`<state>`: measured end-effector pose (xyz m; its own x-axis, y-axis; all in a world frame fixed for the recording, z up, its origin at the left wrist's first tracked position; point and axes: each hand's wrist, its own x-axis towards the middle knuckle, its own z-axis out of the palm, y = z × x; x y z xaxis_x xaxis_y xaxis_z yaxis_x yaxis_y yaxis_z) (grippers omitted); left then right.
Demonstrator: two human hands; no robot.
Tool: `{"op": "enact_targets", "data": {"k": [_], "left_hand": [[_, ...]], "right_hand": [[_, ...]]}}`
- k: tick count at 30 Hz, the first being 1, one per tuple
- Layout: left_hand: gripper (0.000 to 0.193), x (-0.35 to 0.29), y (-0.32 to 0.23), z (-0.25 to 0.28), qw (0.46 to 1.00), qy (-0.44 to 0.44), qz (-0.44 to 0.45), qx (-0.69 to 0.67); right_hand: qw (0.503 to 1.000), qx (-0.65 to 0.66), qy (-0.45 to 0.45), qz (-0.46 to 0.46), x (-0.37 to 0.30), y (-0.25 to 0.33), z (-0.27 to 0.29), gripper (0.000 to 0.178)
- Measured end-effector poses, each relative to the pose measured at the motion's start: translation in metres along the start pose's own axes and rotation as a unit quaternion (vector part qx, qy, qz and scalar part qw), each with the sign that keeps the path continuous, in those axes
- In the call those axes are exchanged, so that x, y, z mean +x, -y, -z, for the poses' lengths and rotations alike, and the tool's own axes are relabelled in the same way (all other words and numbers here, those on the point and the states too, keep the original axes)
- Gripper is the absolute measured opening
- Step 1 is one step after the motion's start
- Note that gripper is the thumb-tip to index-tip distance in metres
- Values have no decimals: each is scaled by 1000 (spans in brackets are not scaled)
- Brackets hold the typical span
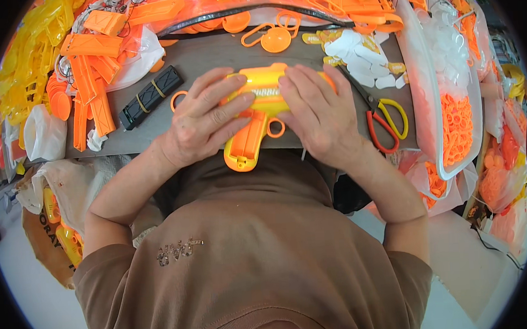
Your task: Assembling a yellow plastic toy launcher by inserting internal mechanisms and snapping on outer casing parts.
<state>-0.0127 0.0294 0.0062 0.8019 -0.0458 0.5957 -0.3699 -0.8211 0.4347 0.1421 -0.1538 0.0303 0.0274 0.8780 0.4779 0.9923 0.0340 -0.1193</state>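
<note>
At the table's near edge, a yellow and orange plastic toy gun (241,157) is held between my two hands, its handle pointing toward me. My left hand (204,117) closes over one end of the yellow body, fingers laid across its top. On the other end rests my right hand (323,113), its fingers bent over the body and the thumb side hidden. Below the body, an orange ring trigger (275,127) sticks out beside the handle. A light printed label shows on the body between the hands. Another orange ring (179,101) peeks out beside my left hand.
Scissors (386,125) with red and yellow handles lie right. A black bar with rubber bands (151,97) is left, near stacked orange parts (92,84). White oval stickers (359,58) and orange round pieces (275,39) lie beyond. A tub (414,79) holds orange rings.
</note>
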Motion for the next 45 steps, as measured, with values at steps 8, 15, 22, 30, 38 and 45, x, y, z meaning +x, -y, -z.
{"op": "enact_targets", "data": {"k": [8, 15, 22, 30, 38, 45], "left_hand": [[40, 0, -1, -1, 1000, -18, -20, 7], [40, -1, -1, -2, 1000, -22, -20, 9], [40, 1, -4, -2, 999, -29, -15, 14], [43, 2, -3, -1, 998, -38, -18, 43], [40, -3, -2, 0, 998, -54, 3, 35], [41, -5, 0, 0, 998, -50, 13, 29]], "right_hand": [[998, 40, -35, -20, -9, 8, -8, 51], [998, 45, 11, -31, -7, 8, 8, 45], [927, 281, 48, -245, 5, -3, 16, 34], [921, 293, 78, -247, 12, -1, 15, 34], [859, 351, 182, -327, 33, -2, 21, 40], [842, 350, 277, -303, 46, -11, 21, 45]]}}
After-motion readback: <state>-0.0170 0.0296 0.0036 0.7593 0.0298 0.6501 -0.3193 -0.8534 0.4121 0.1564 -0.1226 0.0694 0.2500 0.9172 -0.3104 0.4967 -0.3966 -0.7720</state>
